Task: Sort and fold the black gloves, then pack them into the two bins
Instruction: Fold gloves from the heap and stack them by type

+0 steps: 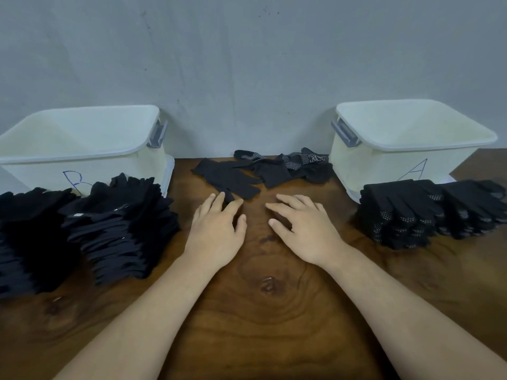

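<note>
I'm sorting: left hand (216,231) touches plain glove (230,179), grip loose I think; right hand (307,231) flat, empty. Next: drag, fold.

The table (260,311) is made of dark wood, smoothly finished with a soft sheen, and its grain and knots are plainly seen. The left bin (109,165) and the right bin (384,165) are moulded from whitish, slightly translucent plastic with a matt surface. Grey plastic handles (157,134) are fitted at their rims. The plain gloves (118,229) are knitted from matt black cloth. The dotted gloves (406,215) are studded with small pale dots. The wall (247,64) is finished in matt grey.
</note>
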